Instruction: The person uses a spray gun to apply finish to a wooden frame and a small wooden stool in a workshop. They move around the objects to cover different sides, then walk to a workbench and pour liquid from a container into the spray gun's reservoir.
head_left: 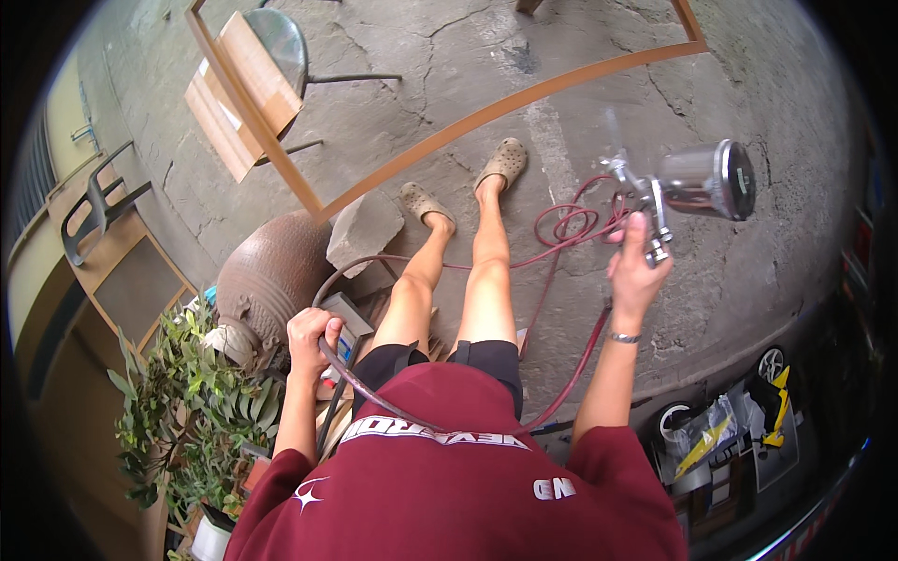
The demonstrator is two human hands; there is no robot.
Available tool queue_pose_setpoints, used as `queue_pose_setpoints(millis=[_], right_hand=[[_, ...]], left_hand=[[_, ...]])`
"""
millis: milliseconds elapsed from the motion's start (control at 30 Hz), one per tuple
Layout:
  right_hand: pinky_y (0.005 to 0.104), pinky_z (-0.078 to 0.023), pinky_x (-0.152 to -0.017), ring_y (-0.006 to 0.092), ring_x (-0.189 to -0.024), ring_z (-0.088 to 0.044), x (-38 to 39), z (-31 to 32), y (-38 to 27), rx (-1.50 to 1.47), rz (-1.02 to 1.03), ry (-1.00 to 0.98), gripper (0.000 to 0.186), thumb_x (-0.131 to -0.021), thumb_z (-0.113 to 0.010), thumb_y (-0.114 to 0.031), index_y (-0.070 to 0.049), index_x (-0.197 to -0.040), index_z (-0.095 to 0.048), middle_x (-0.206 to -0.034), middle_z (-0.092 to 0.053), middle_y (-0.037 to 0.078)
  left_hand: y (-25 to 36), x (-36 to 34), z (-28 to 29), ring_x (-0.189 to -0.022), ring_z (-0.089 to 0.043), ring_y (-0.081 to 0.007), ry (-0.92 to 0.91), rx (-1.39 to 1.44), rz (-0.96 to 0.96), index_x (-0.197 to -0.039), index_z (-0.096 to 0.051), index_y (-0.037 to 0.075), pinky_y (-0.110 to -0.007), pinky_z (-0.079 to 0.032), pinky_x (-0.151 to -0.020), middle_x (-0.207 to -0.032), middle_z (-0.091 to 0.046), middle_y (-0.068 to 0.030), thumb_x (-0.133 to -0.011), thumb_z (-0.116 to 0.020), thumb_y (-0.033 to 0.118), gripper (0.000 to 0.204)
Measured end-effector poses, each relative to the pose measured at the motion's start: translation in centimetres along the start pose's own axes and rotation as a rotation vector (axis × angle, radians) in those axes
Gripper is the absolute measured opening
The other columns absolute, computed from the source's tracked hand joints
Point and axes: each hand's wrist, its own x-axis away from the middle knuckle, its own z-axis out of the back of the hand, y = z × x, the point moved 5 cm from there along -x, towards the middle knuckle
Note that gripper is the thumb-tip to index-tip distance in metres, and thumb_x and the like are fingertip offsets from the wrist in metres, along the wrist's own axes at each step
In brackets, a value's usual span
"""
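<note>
My right hand (638,273) is closed round the grip of a metal spray gun (647,194), held out to the right. A silver cup with a dark end (697,179) is fixed to the gun, and a faint blur of mist shows at its nozzle. My left hand (313,344) is wrapped round a dark red air hose (374,397) at my left side. That hose sags across my shirt and rises toward my right hand; part of it lies looped on the ground. Ahead stands a brown wooden frame (505,107), apart from the gun.
At the left are a large brown clay jar (276,271), a stone block (367,229) and a leafy plant (201,402). A round stool (281,42) bears cardboard (245,93) behind the frame. Tape rolls and packets (716,435) lie at the lower right. The concrete floor (580,112) is cracked.
</note>
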Motion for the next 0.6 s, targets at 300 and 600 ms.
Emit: queue_pose_setpoints(millis=[300, 600], right_hand=[[0.0349, -0.046, -0.057, 0.0180, -0.058, -0.058, 15.0, -9.0, 0.8, 0.160, 0.304, -0.329, 0.022, -0.095, -0.076, -0.021, 0.000, -0.094, -0.071, -0.070, -0.064, 0.010], [0.0362, -0.050, -0.057, 0.0262, -0.062, -0.066, 24.7, -16.0, 0.3, 0.103, 0.315, -0.709, 0.028, -0.092, -0.078, -0.023, 0.003, -0.097, -0.070, -0.077, -0.068, 0.013]], left_hand=[[-6.6, 6.0, 2.8, -0.063, -0.066, -0.0308, 0.075, 0.037, -0.010, -0.074, -0.069, 0.003, -0.041, -0.051, -0.062, -0.065, -0.064, -0.0106, -0.099, -0.063, 0.027, 0.035], [-9.1, 8.6, 3.2, -0.061, -0.064, -0.0312, 0.134, 0.104, -0.009, -0.073, -0.068, 0.003, -0.041, -0.050, -0.061, -0.064, -0.063, -0.0104, -0.099, -0.062, 0.025, 0.035]])
